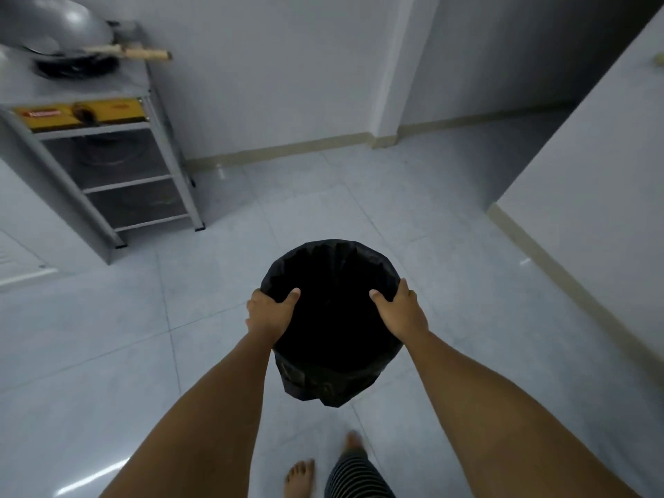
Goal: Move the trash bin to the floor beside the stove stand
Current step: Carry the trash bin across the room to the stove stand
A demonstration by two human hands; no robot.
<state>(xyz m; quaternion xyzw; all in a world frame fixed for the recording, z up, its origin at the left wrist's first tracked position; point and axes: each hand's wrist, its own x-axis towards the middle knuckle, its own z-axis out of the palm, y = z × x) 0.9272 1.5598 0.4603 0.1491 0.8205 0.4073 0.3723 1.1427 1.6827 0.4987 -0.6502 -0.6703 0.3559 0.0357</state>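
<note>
A round trash bin [332, 379] lined with a black bag hangs in front of me above the tiled floor, its mouth facing up. My left hand [269, 312] grips its rim on the left, thumb inside. My right hand [400, 310] grips the rim on the right, thumb inside too. The metal stove stand [118, 181] with open shelves is at the upper left, well away from the bin.
A wok [54, 26] with a wooden handle sits on the burner atop the stand. White walls with a beige skirting run along the back and right. A wall corner [386, 134] juts out at the back. My bare feet [300, 478] are below the bin.
</note>
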